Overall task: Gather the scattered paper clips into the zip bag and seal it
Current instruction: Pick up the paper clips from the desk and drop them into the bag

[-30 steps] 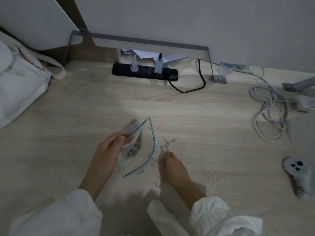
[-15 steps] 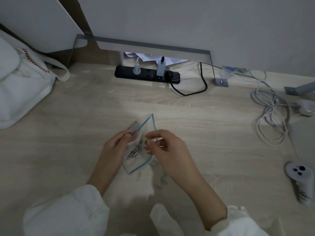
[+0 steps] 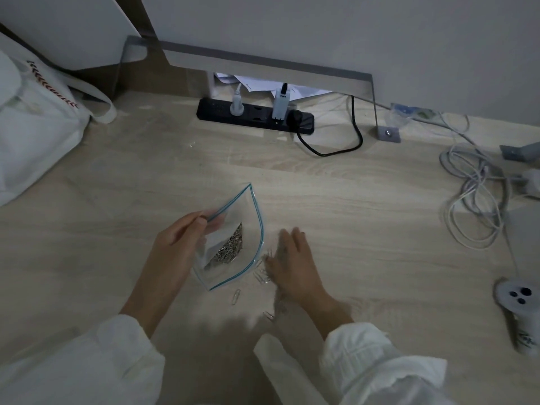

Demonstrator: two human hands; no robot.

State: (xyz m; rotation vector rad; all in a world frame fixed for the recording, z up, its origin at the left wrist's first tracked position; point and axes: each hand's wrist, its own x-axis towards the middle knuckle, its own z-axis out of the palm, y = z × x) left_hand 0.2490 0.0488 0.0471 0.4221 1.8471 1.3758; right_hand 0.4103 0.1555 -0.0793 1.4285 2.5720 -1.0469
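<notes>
Paper clips (image 3: 229, 249): most sit in a silvery heap inside the zip bag (image 3: 251, 211); a few loose clips (image 3: 261, 276) lie on the wooden floor (image 3: 365, 229) just beside the bag's right edge.
Step in hand: gathering, which looks well along; sealing is not yet begun.
Left hand (image 3: 175, 249): thumb and fingers pinch one lip of the bag and pull it leftward, so the mouth gapes.
Zip bag: clear with a blue zip strip, unsealed, low between the two hands; whether it touches the floor I cannot tell. It holds only the clip heap.
Loose clips: a small cluster lies at the thumb side of the right hand; a single clip (image 3: 236, 296) lies just below the bag's lower corner, and another (image 3: 268, 315) lies nearer the right sleeve (image 3: 365, 346).
Right hand (image 3: 295, 267): palm down, fingers straight and together, flat by the cluster. It grips nothing that shows; whether clips lie beneath it cannot be told.
Next move: probably sweep or pinch the cluster into the gaping mouth, fetch the two strays, then press the zip strip closed along its whole length.
</notes>
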